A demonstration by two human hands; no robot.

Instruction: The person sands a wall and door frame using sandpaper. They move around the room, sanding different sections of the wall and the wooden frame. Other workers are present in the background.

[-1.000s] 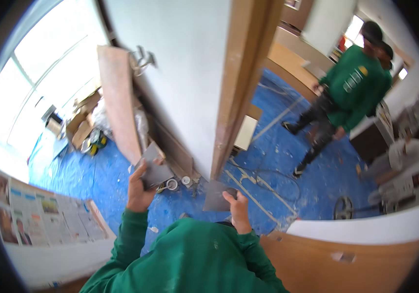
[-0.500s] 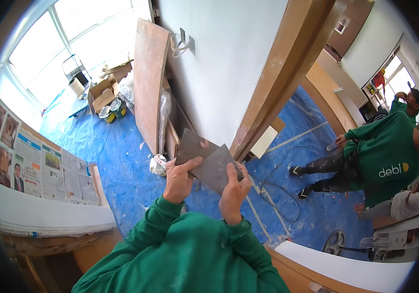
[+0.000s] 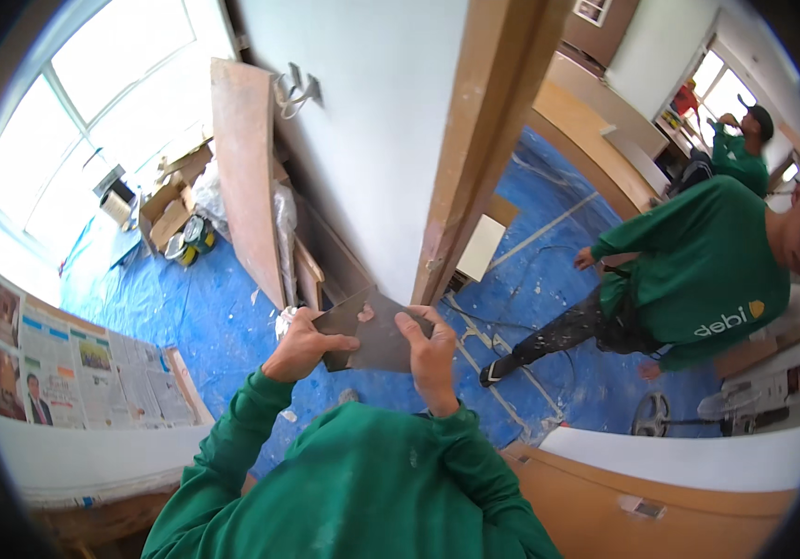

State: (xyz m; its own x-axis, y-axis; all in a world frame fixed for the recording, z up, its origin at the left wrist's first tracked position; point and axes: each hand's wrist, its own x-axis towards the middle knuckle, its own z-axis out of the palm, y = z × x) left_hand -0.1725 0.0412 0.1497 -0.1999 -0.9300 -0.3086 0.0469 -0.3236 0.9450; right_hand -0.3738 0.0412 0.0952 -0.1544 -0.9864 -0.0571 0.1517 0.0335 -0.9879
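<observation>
In front of my chest, my left hand (image 3: 299, 347) grips a thin, flat, dark grey plate (image 3: 342, 321), thumb on top. A pinkish smear of material (image 3: 365, 313) sits on its face. My right hand (image 3: 432, 356) is closed on a second grey plate (image 3: 386, 347), thumb on top and fingers behind. The two plates overlap, the right one lying across the left one. Whether they are metal or plastic, I cannot tell. Both are held above the floor near the corner of a white wall (image 3: 372, 140).
Wooden boards (image 3: 246, 177) lean on the wall beside a brown door frame (image 3: 484, 130). Blue sheeting (image 3: 223, 326) covers the floor, with boxes (image 3: 167, 210) and tubs (image 3: 197, 233) at far left. A co-worker in green (image 3: 707, 261) stands at right; another person (image 3: 743, 149) is behind.
My right hand's plate has slid further across the left one, and its angle has changed. The nearer co-worker has stepped leftward with an arm lowered. My view has shifted to the right.
</observation>
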